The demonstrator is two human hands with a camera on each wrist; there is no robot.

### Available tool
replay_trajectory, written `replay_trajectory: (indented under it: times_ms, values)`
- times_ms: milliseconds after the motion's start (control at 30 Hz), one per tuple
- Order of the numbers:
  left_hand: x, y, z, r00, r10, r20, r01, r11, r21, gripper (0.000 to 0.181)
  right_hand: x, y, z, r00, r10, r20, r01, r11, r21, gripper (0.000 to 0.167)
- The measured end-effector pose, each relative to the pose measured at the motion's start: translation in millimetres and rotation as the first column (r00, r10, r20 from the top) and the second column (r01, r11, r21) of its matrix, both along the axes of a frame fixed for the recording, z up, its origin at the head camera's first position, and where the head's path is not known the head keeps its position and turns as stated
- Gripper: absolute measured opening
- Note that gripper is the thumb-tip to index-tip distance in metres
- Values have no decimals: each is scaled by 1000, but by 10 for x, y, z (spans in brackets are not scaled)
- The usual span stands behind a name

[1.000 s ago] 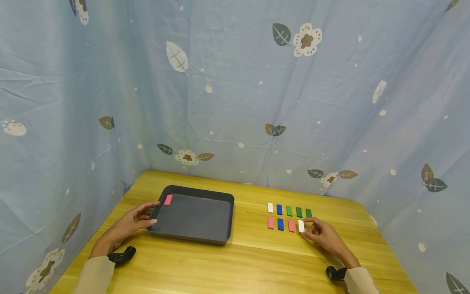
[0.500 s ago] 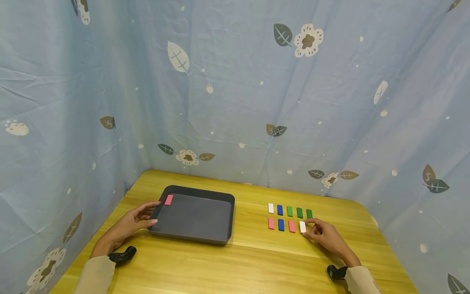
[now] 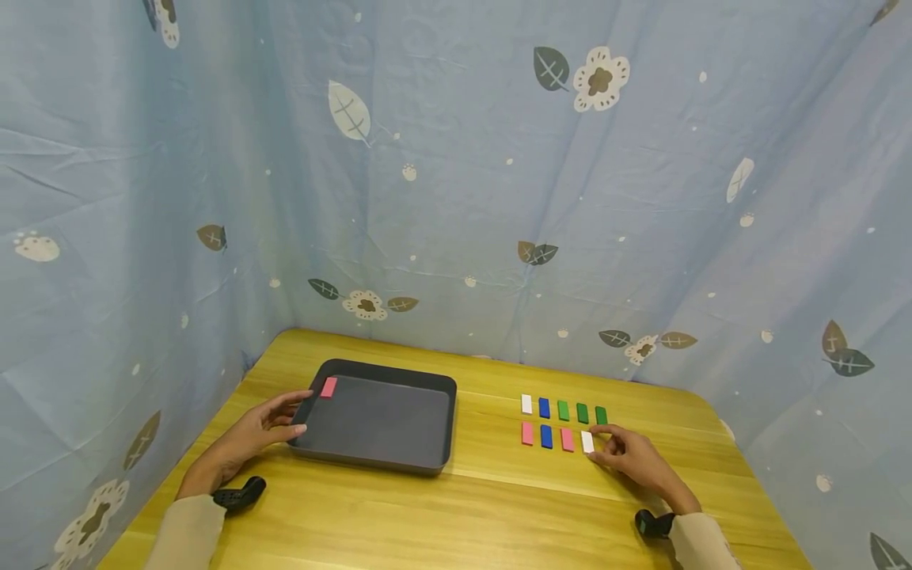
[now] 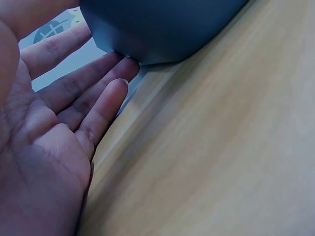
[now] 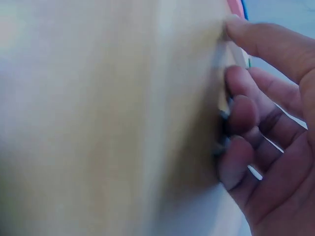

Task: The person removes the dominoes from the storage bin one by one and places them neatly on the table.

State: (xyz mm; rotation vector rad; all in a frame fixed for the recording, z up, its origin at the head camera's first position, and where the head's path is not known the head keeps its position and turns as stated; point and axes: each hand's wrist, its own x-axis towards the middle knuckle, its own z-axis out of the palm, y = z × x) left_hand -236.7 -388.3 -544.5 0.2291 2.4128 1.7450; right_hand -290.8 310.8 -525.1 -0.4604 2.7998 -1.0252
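Note:
My right hand pinches a small white rectangular block between thumb and forefinger, at the right end of the near row. That block lies on the table. In the right wrist view, the other fingers of the right hand curl close to the tabletop. My left hand rests at the left wall of a dark grey tray, thumb and forefinger at its rim. The left wrist view has the left hand's fingers fairly straight, tips touching the tray's outside. One pink block lies in the tray's far left corner.
Left of the white block lie a pink block, a blue block and another pink block. The far row runs from a white block through blue to several green blocks. A patterned curtain hangs behind the wooden table.
The white block in my right hand has shifted very slightly right and toward the near edge. My left hand and the tray stay in place.

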Motion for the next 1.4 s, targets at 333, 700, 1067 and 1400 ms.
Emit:
replay_trajectory:
  times_ms: [333, 700, 1067, 1400]
  values:
    - [-8, 4, -19, 1000, 1, -11, -1, 1000, 10, 66, -101, -83, 210, 998, -35, -55, 34, 999, -22, 54]
    - [8, 16, 10, 1000, -1, -4, 1, 1000, 3, 66, -259, -475, 359, 989, 28, -147, -34, 999, -39, 44]
    - [10, 25, 4, 1000, -5, -18, 6, 1000, 13, 68, -449, -999, 484, 978, 112, -177, -131, 987, -98, 41]
    - [-2, 20, 2, 1000, -4, -3, 4, 1000, 8, 68, -555, -1592, 595, 970, 181, -165, -202, 972, -121, 42]
